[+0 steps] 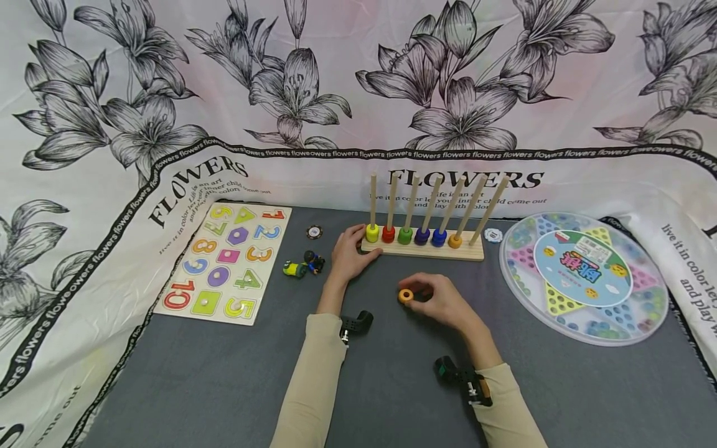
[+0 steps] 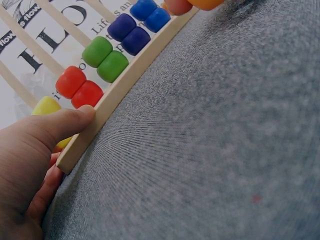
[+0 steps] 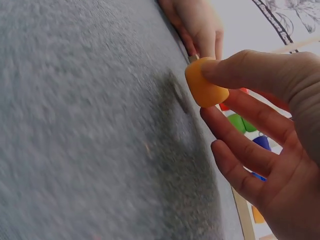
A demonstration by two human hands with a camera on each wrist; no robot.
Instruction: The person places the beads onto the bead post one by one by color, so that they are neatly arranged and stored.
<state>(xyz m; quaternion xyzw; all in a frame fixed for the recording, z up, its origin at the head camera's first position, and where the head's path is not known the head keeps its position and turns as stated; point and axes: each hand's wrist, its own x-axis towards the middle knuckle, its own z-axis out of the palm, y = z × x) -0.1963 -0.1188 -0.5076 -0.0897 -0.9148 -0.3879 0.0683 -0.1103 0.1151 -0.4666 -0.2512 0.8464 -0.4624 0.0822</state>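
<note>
My left hand (image 1: 348, 255) grips the left end of a wooden peg stand (image 1: 414, 249), its thumb on the front edge and its fingers round the end and underside. Seven upright rods rise from the stand. Stacked low on them, from left to right, are yellow, red (image 2: 87, 94), green (image 2: 113, 66), dark blue, blue and orange beads (image 1: 455, 241); the rightmost rod is bare. In front of the stand, my right hand (image 1: 442, 302) pinches an orange bead (image 3: 202, 90) between thumb and fingertips, its hole facing up in the head view. The other right fingers are spread.
A number-and-shape puzzle board (image 1: 226, 256) lies at left, with a small toy figure (image 1: 294, 269) and a dark chip (image 1: 314, 231) beside it. A pale chip (image 1: 493, 235) and a round bead-filled game board (image 1: 512, 283) are at right. Flowered cloth rises behind the grey tabletop (image 1: 392, 386).
</note>
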